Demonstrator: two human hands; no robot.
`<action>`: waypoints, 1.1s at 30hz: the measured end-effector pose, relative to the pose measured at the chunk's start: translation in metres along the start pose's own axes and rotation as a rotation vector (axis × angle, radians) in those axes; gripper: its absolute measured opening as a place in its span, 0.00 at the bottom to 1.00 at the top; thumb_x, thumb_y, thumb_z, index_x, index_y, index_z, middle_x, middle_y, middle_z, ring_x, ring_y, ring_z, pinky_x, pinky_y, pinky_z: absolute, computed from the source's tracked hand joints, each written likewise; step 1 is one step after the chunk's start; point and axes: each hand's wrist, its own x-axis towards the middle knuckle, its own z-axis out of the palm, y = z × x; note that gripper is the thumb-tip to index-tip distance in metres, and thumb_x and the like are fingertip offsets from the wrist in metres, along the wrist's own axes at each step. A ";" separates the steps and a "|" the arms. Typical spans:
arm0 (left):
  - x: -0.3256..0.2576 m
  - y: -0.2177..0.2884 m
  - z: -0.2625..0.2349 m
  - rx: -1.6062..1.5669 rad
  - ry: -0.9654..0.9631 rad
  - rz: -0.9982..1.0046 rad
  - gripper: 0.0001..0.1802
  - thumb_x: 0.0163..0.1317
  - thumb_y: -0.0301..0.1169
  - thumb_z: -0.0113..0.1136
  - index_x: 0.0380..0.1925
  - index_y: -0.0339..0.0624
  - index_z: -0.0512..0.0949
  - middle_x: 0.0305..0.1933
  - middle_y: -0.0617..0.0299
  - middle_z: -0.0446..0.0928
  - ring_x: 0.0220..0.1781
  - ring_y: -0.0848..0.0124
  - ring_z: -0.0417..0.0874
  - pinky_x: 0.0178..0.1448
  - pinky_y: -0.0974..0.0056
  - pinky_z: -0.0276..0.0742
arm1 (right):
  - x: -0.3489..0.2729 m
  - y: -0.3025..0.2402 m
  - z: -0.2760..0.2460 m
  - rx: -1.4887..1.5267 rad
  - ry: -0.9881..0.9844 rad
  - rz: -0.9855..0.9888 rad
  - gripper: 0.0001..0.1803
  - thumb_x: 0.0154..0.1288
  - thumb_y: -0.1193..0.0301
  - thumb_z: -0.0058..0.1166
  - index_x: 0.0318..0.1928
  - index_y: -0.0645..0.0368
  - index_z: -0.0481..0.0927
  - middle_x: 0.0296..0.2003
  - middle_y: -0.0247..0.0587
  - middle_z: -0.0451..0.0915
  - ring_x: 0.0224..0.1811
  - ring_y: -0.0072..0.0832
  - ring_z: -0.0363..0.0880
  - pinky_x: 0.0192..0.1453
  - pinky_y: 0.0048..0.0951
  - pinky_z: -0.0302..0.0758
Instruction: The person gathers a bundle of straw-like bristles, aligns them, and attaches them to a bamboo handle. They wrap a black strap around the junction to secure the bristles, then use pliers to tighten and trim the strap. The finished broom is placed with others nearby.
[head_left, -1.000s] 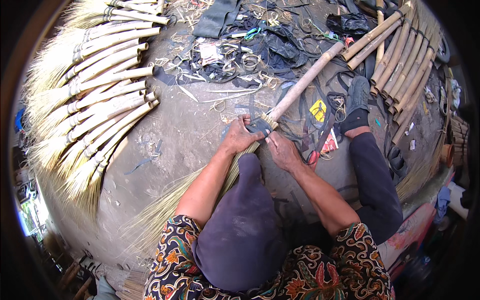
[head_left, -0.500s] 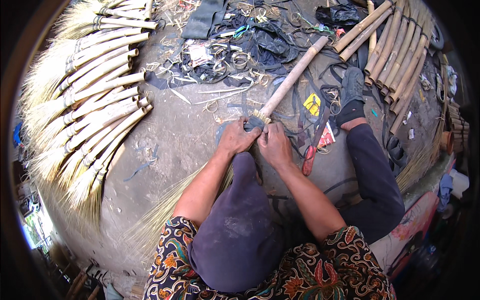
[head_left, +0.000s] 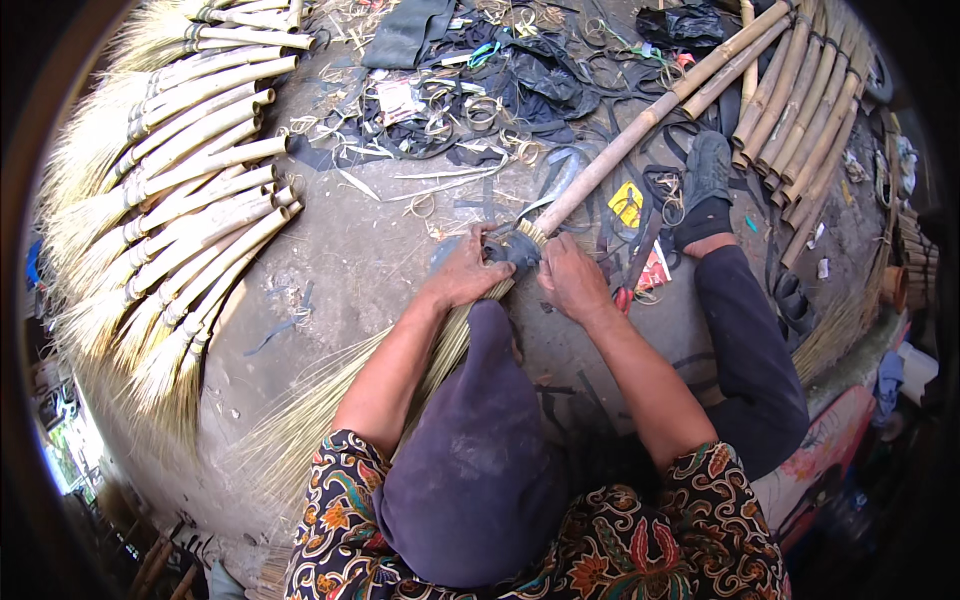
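"Hands and workpiece?"
"The left hand (head_left: 468, 272) grips the neck of a grass broom (head_left: 330, 397), thumb by a black rubber strip (head_left: 522, 250). The right hand (head_left: 575, 280) is curled just beside; whether it pinches the strip cannot be told. The pole handle (head_left: 605, 168) extends ahead of both."

"Step?"
"Judged as binding the neck. The next move calls for firm left-hand pressure and a taut strip."

"Changes from half a second ago?"
"The right hand sits farther from the left. The handle's far end, formerly short of the bamboo poles (head_left: 737, 58) ahead-right, now meets them in view."
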 end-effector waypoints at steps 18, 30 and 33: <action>-0.040 0.004 -0.001 0.421 0.006 -0.188 0.65 0.49 0.49 0.83 0.76 0.28 0.54 0.57 0.37 0.81 0.61 0.42 0.82 0.70 0.46 0.75 | 0.034 -0.037 -0.021 0.015 -0.010 -0.113 0.22 0.67 0.58 0.64 0.55 0.57 0.84 0.52 0.47 0.78 0.60 0.45 0.75 0.63 0.49 0.68; -0.067 -0.008 0.028 0.613 0.347 0.070 0.64 0.51 0.49 0.81 0.77 0.26 0.52 0.58 0.37 0.82 0.59 0.43 0.83 0.65 0.46 0.75 | 0.074 -0.068 -0.001 -0.182 -0.412 -0.111 0.18 0.71 0.55 0.58 0.48 0.54 0.89 0.56 0.43 0.82 0.64 0.42 0.75 0.75 0.54 0.59; -0.054 -0.020 0.025 0.533 0.212 -0.093 0.62 0.52 0.47 0.79 0.76 0.28 0.52 0.54 0.35 0.83 0.56 0.40 0.85 0.61 0.44 0.79 | 0.058 -0.070 0.009 -0.064 -0.185 -0.187 0.12 0.71 0.60 0.58 0.44 0.53 0.88 0.51 0.42 0.83 0.61 0.42 0.75 0.72 0.57 0.60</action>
